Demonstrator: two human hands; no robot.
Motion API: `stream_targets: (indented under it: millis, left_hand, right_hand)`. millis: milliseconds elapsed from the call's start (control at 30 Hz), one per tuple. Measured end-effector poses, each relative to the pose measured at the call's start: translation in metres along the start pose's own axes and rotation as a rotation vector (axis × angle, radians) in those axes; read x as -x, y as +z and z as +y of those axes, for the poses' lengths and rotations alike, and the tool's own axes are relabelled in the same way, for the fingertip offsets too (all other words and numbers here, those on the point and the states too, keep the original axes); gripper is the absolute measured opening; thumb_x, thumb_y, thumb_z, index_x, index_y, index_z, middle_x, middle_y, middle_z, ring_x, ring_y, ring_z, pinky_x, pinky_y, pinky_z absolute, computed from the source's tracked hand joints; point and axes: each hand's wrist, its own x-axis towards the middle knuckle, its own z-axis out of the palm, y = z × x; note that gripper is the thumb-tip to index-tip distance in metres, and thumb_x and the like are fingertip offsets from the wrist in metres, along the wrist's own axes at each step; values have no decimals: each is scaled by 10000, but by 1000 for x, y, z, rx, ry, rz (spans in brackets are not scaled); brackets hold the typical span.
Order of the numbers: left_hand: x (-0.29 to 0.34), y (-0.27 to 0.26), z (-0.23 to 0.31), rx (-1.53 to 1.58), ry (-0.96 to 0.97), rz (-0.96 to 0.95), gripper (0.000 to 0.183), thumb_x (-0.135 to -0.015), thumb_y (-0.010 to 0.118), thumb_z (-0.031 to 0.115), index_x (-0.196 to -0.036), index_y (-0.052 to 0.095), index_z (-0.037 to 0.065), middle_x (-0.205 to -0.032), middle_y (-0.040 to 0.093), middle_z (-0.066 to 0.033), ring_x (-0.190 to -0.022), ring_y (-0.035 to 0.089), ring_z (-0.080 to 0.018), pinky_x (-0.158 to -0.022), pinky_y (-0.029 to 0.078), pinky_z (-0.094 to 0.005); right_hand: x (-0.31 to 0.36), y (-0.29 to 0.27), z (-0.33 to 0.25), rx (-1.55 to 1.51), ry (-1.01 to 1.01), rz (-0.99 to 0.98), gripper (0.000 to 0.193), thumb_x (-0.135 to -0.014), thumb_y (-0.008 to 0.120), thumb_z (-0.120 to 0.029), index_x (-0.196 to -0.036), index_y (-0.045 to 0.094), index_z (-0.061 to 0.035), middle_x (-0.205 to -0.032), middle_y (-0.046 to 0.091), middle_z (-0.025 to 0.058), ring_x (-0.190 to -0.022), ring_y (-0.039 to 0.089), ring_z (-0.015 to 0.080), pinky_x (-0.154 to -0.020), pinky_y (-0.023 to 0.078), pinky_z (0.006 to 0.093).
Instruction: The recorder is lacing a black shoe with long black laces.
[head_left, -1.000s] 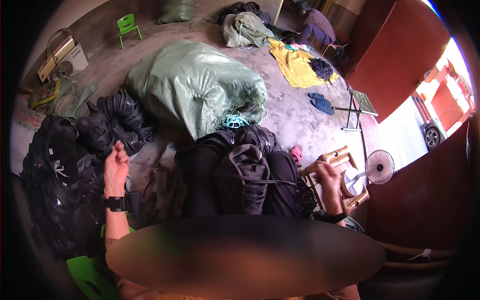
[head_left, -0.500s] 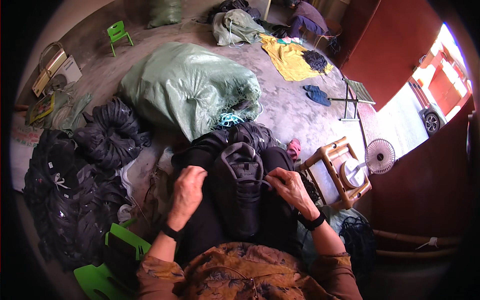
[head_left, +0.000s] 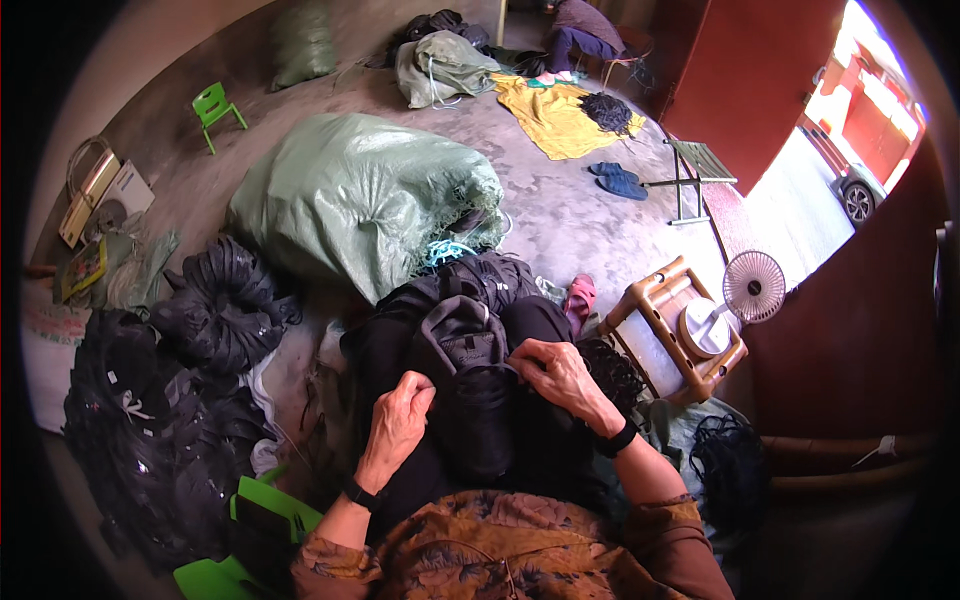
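Note:
A black and dark grey shoe (head_left: 478, 425) lies on my lap between my thighs, its padded opening away from me and its toe towards my body. My right hand (head_left: 562, 378) is closed in a pinch at the right side of the lacing, on a shoelace mostly hidden by the fingers. My left hand (head_left: 400, 415) is closed at the shoe's left side, fingertips curled together; whatever they may grip does not show. Just beyond the shoe, more black shoes (head_left: 490, 275) are heaped at my knees.
A big pale green sack (head_left: 350, 200) lies ahead. Piles of black shoe parts (head_left: 160, 430) spread at left beside a green chair (head_left: 265, 510). At right stands a bamboo-framed stool (head_left: 650, 335) with a white fan (head_left: 753, 287). Another person (head_left: 585, 35) sits far back.
My left hand has come down and closer to the shoe. My right hand has drawn in against the lacing, and the lace stretch seen there before is now mostly hidden. The whole view has shifted slightly.

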Motion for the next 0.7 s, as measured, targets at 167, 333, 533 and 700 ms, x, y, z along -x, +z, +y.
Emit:
stream_targets:
  millis: [167,333,533,700]
  left_hand:
    - [1,4,-13,-33,186,61,84,-922,555,71,-886,563,-6,-681,586,-97,-539,570,-161,-515,461,-290]
    - [3,1,-1,50,-73,32,81,-876,629,64,-905,616,-10,-733,641,-107,-629,630,-173,-579,492,-299]
    - [0,4,1,206,-111,113,90,-899,619,58,-940,617,-22,-742,650,-73,-668,638,-134,-588,516,-267]
    - [-3,8,4,149,-41,142,90,-898,613,49,-956,616,-19,-735,647,-82,-662,635,-136,-607,512,-267]
  right_hand:
    - [0,1,3,16,-5,3,169,-873,631,-213,-904,680,-54,-706,671,106,-623,660,269,-594,504,362]
    - [-2,3,6,-211,182,43,189,-886,635,-234,-890,682,-51,-683,674,76,-608,659,205,-582,498,345]
    - [12,16,8,21,-165,209,131,-877,635,-177,-899,671,-53,-710,661,126,-631,660,281,-580,499,358]
    - [-1,3,1,-78,118,-25,197,-860,633,-267,-887,683,-78,-696,671,108,-657,668,276,-609,496,384]
